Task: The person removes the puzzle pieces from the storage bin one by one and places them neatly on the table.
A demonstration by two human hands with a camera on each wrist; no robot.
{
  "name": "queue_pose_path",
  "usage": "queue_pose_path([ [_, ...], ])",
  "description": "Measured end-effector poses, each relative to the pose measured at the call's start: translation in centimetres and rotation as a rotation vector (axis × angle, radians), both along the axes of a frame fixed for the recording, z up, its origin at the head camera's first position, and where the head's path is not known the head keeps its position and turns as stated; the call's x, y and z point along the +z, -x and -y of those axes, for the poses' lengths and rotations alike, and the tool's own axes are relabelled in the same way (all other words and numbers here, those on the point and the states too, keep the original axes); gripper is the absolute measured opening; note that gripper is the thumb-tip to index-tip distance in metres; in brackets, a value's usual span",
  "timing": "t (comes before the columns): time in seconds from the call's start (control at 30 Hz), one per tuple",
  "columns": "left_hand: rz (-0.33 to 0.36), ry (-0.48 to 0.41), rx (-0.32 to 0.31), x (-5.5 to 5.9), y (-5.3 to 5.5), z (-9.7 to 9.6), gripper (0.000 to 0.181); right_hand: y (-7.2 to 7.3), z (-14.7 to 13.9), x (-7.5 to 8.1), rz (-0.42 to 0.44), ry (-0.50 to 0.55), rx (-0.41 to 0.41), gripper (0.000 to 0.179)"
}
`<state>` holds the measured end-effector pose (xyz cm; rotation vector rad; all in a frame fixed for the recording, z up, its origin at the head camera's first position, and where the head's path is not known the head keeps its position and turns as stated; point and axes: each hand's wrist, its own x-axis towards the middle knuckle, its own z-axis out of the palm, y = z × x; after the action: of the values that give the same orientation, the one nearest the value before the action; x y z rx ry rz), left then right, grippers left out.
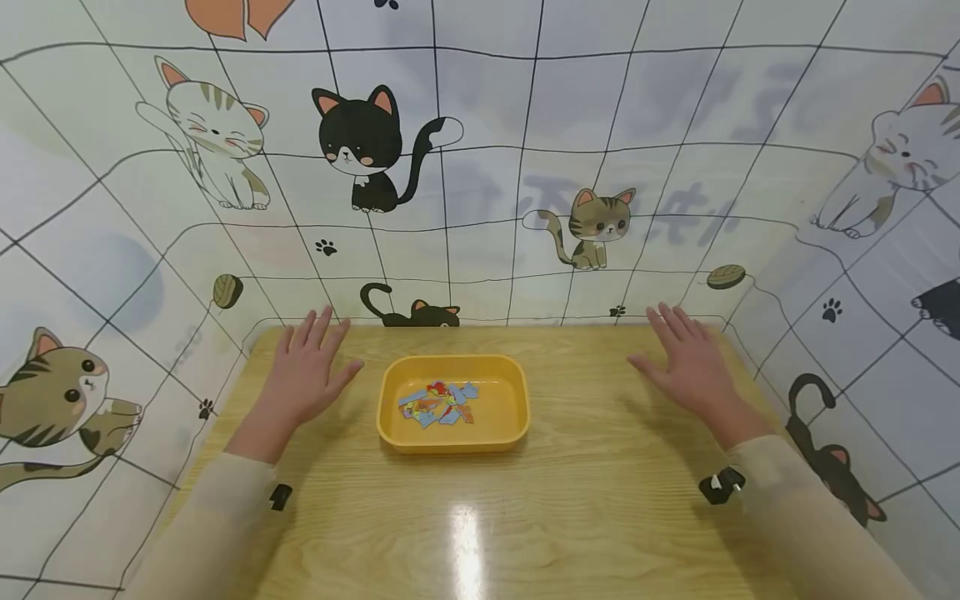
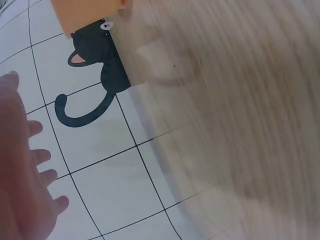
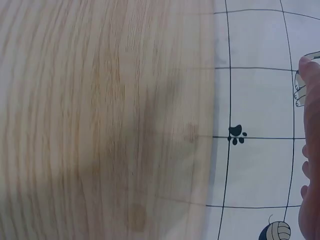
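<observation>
My left hand (image 1: pixel 302 377) is spread out with straight fingers over the left side of the table, holding nothing. On the right side, my right hand (image 1: pixel 686 367) likewise has its fingers extended and thumb out, with nothing in it. Between the two hands, closer to the left one, stands a yellow plastic tray (image 1: pixel 502 417). A small heap of colourful flat pieces (image 1: pixel 438 404), blue, orange, red and yellow, lies in its left half. In the left wrist view an orange-yellow edge of the tray (image 2: pixel 85 12) shows at the top. Neither hand touches the tray.
A wooden table (image 1: pixel 585 492) spans the area beneath the hands. Pale walls (image 1: pixel 487 192) with a black grid and cartoon cats enclose it at the back and both sides. Small black devices (image 1: pixel 722 486) sit at the wrists.
</observation>
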<state>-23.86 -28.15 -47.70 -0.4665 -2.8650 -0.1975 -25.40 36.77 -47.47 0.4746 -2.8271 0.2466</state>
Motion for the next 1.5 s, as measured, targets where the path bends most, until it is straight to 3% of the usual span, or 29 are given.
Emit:
queue_pose_path([
  [0.27, 0.016, -0.085, -0.073, 0.0, -1.3, -0.7, 0.081, -0.9, 1.5, -1.0, 0.035, 0.212, 0.065, 0.091],
  [0.53, 0.087, -0.269, -0.169, -0.4, -2.5, -1.7, 0.083, -2.3, 3.9, -1.1, 0.040, 0.349, 0.146, 0.084],
  [0.83, 0.202, -0.418, -0.172, -1.1, -3.3, -2.8, 0.092, -3.1, 6.2, -1.4, 0.094, 0.448, 0.197, 0.076],
  [1.3, 0.326, -0.501, -0.173, -2.3, -4.5, -5.2, 0.107, -3.7, 9.5, -1.1, 0.230, 0.514, 0.206, 0.073],
  [1.5, 0.290, -0.486, -0.215, -3.4, -4.4, -6.0, 0.111, -3.5, 10.7, -1.1, 0.256, 0.517, 0.230, 0.076],
])
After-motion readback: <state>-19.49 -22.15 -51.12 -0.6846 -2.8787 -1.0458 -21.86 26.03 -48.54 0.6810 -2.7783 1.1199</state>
